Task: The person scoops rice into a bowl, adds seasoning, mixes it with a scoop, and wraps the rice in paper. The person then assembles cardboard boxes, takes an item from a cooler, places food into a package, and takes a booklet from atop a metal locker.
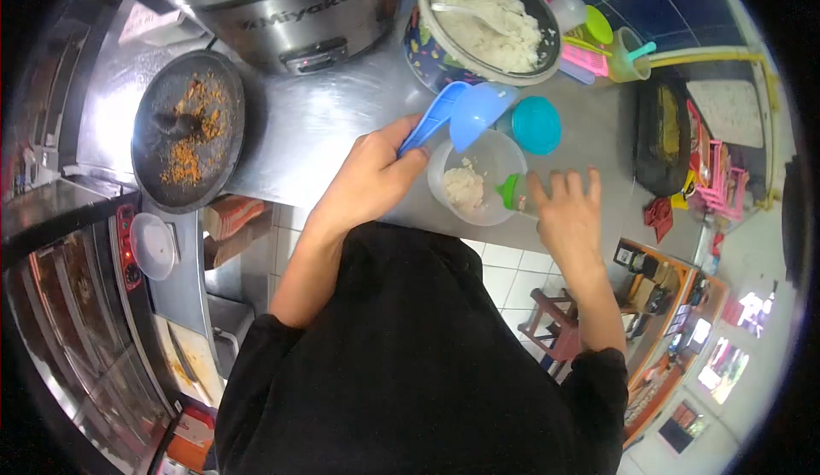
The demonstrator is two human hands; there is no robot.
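My left hand [376, 167] is wrapped around the handle of a blue scoop [480, 109], which rests in the air above the far rim of a translucent plastic bowl [489, 149]. A lump of white rice [464, 188] lies in that bowl. At its right side, my right hand [568, 212] grips a small squeeze bottle [514, 191] with a green cap, tilted with its nozzle over the bowl. Most of the bottle's body is hidden by the hand. Behind the bowl, a container with a turquoise lid [536, 125] stands close by.
A patterned rice container [418, 56] full of rice stands at the back, near a large Miyako cooker [290, 18]. On the left lies a stone mortar [154, 167] with orange-brown paste and a pestle. A dark covered pan [658, 142] stands at right.
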